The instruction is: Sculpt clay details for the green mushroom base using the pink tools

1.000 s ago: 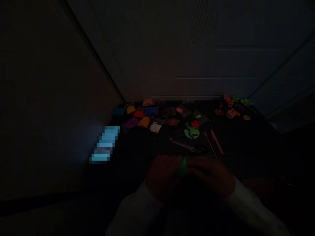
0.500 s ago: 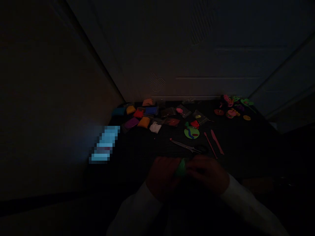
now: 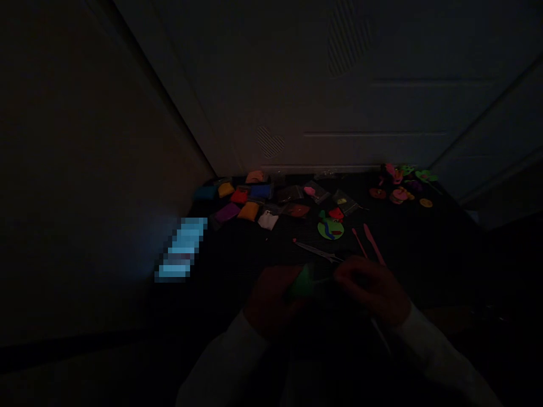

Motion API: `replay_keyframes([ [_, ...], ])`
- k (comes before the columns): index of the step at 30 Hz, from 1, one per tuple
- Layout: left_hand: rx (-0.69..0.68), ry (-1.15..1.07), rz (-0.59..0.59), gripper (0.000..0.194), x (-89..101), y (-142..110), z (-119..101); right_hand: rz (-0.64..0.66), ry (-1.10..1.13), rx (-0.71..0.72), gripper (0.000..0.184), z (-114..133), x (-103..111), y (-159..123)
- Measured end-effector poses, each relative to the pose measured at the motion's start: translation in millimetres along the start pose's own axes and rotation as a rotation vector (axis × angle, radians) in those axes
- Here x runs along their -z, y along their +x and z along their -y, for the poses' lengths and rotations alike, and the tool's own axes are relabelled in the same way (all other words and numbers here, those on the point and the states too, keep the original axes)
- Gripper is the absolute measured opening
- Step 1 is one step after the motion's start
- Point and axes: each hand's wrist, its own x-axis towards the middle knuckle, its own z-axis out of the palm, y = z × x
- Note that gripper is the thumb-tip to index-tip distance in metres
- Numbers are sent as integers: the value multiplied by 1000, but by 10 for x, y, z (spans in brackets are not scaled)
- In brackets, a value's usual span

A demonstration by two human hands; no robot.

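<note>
The scene is very dark. My left hand [image 3: 274, 299] is closed around a soft-looking green piece [image 3: 302, 282], perhaps modelling clay; whether it is in a bag I cannot tell. To its right, my right hand [image 3: 373, 288] has its fingers pinched together, and what they hold is hidden by the dark. A faint pale streak runs between the green piece and the right fingertips. Just beyond the hands lie scissors [image 3: 316, 250], their handles partly covered by the right hand. Two pink tools, a thin stick [image 3: 360, 243] and a plastic knife [image 3: 373, 243], lie past that hand.
Several bags of coloured clay, among them a purple one [image 3: 227, 213] and a white one [image 3: 268, 219], lie at the back left. A decorated green disc [image 3: 331, 229] is mid-table. Small clay figures [image 3: 399, 195] stand back right. A bright blurred screen [image 3: 182, 249] glows at left.
My hands have moved apart. The right hand has shifted right and slightly up, now over the scissor handles, while the left has moved slightly left with the green piece.
</note>
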Motion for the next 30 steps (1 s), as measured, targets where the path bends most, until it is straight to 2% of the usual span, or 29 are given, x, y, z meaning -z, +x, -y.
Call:
replay_keyframes([
  [4, 38, 1, -4, 43, -9, -29, 40, -40, 130, -83, 21, -20, 23, -15],
  [7, 14, -24, 0, 43, 2, -19, 11, 5, 109, -27, 20, 5, -45, -4],
  [15, -42, 16, 32, 41, 28, 31, -25, 156, -171, 146, 21, 29, -97, 63],
  [22, -37, 65, 64, 37, 37, 50, -58, 234, -414, 252, 13, 5, -126, 130],
  [26, -34, 20, 54, 39, 24, 35, -51, 258, -285, 277, 13, 1, -101, 124],
  [28, -14, -2, 58, 41, 11, 12, -15, 238, -158, 225, 15, -3, -14, 102],
  [30, 19, -1, 52, 43, -6, -19, 41, 136, -38, 115, 16, -23, 112, 72],
])
